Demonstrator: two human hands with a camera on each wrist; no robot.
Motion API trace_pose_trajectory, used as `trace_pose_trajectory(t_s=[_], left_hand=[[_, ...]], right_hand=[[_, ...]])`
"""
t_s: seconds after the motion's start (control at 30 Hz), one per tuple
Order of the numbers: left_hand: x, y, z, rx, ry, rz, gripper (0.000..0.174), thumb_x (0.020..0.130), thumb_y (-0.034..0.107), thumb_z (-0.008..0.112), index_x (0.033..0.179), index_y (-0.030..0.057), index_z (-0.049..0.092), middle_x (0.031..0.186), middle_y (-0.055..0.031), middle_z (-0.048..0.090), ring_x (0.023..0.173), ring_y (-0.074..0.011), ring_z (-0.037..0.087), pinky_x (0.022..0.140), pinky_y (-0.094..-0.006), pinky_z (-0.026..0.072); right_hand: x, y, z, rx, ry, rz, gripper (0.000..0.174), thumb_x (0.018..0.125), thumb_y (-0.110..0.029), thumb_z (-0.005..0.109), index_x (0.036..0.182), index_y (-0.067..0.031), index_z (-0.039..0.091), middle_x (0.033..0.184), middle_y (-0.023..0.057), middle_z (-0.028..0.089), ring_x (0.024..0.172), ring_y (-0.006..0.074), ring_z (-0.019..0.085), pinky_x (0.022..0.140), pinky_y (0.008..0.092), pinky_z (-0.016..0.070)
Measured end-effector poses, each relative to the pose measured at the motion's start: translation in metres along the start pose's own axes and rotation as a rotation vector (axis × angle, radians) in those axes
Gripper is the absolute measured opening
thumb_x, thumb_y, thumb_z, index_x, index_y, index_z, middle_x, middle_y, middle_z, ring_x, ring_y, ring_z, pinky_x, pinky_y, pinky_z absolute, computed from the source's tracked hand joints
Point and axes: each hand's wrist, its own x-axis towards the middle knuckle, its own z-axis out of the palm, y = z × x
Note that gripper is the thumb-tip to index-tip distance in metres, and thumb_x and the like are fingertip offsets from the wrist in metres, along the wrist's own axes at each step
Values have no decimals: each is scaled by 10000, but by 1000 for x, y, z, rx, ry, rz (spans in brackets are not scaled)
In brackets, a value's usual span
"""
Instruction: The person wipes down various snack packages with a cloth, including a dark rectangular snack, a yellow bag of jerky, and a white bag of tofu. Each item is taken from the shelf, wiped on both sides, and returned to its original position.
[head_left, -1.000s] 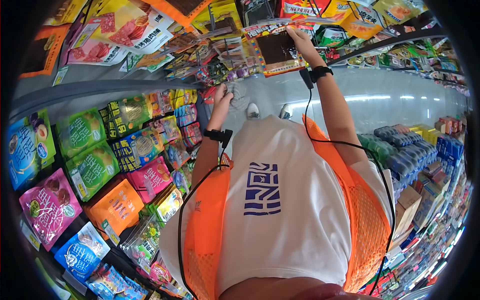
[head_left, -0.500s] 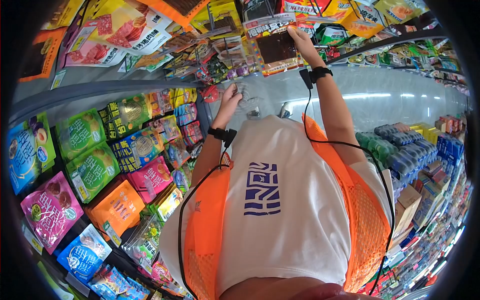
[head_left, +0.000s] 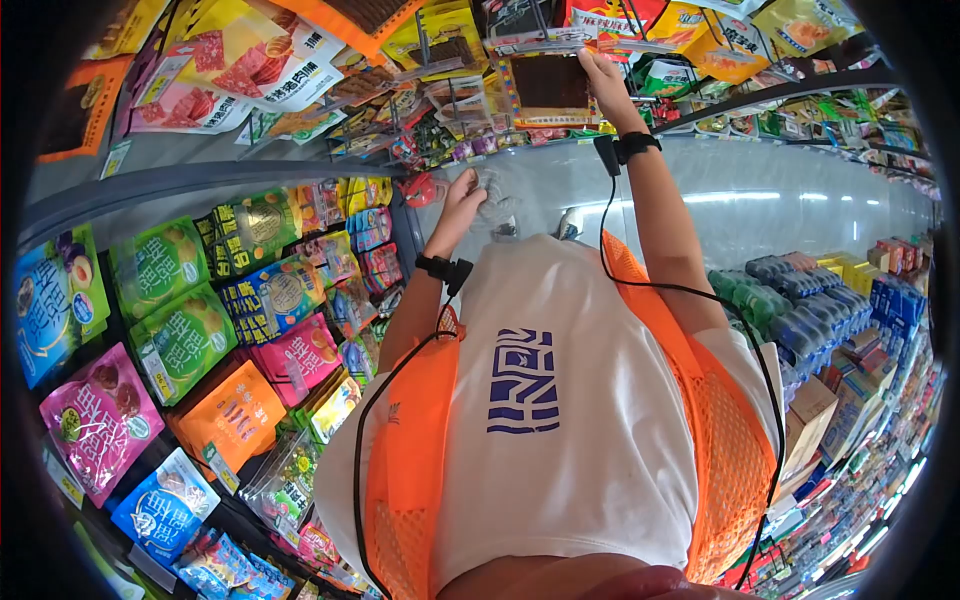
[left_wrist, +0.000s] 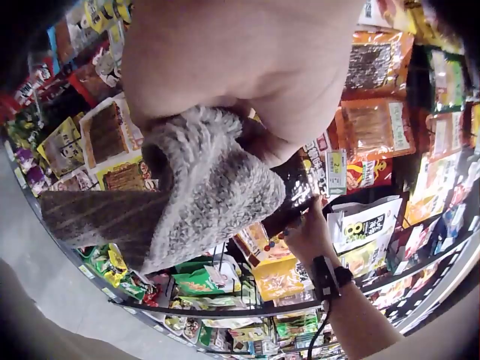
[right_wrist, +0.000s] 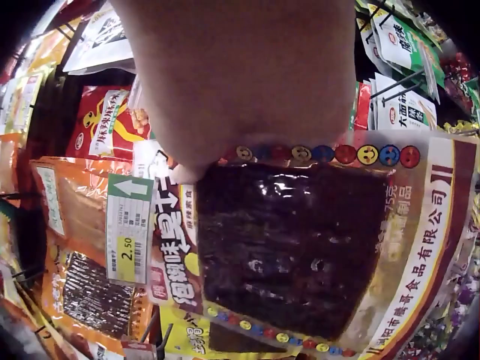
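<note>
In the head view my right hand grips the side edge of a flat snack packet at the hanging rack. Close up in the right wrist view, this packet has a clear window over a dark brown slab and a border of coloured smiley faces. The right thumb and fingers are largely hidden behind the wrist there. Lower and to the left, my left hand holds a bunched grey cloth away from the shelves. The left wrist view shows the cloth's fluffy, textured surface hanging from the curled fingers.
A green and yellow price tag hangs beside the packet. Other snack packets hang on hooks around it. Bagged snacks fill the left shelves under a dark rail. Bottle packs stand to the right.
My left hand has shifted right and slightly toward my body with the cloth. My right hand has moved slightly up toward the rack, and the packet's top has tilted away.
</note>
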Motion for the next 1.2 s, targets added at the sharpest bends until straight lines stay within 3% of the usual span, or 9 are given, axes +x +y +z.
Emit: trace_pose_trajectory(t_s=[0.23,0.27,0.37,0.4,0.53,0.73,0.93,1.03,1.2], left_hand=[[-5,-17,-14,62,-9,12,240,842,-48,508,1069,4,568,997,13,561,950,-84,538,860,-237,431],[-6,-15,-12,37,-7,7,251,840,-49,507,1079,0,570,1011,9,567,965,-88,544,874,-242,433],[-9,-6,-10,10,14,-6,287,839,-52,503,1113,-12,577,1045,-1,592,1000,-102,564,904,-254,443],[-10,-7,-11,9,21,-12,299,839,-53,501,1125,-16,580,1054,-4,602,1009,-107,572,912,-258,446],[-11,-9,-12,-19,15,-36,309,845,-56,494,1138,-23,586,1060,-8,614,1006,-113,583,908,-265,454],[-3,-14,-8,-52,12,-22,288,853,-53,499,1126,-13,582,1035,-1,595,987,-104,567,898,-258,448],[1,-9,-2,-71,-3,-46,272,858,-46,507,1120,-9,570,1026,0,580,988,-94,553,883,-251,444],[2,-20,-7,-55,-7,-31,277,857,-44,506,1125,-9,568,1025,-1,580,985,-92,554,879,-250,446],[0,-23,-10,-31,27,-6,299,856,-40,505,1146,-14,573,1039,-4,594,986,-100,573,876,-254,457]], right_hand=[[16,0,12,132,27,-59,361,1052,-362,533,880,-63,640,662,-87,447,561,30,387,500,238,291],[20,9,9,166,29,-65,364,1050,-362,538,928,-43,666,654,-87,448,554,24,373,491,243,269],[17,21,0,-21,25,15,373,1048,-364,546,1002,-23,689,711,-71,524,625,30,442,547,240,340],[14,21,5,32,51,-14,378,1044,-362,558,1041,-10,698,832,-39,613,768,49,523,681,240,422],[6,9,9,86,86,-6,390,1037,-348,577,1065,22,698,960,-9,659,907,70,550,828,246,441],[-2,2,12,167,123,-24,396,1034,-333,586,1095,42,698,969,-2,668,901,69,552,831,238,443],[22,14,12,69,107,-123,353,1038,-305,577,1085,21,704,875,-27,638,801,63,517,702,254,432],[44,39,2,-89,99,-90,356,1037,-308,579,1042,25,704,848,-35,622,796,62,513,706,254,427],[13,18,11,61,175,-89,372,1036,-323,582,1010,26,705,863,-26,632,816,59,521,728,247,428]])
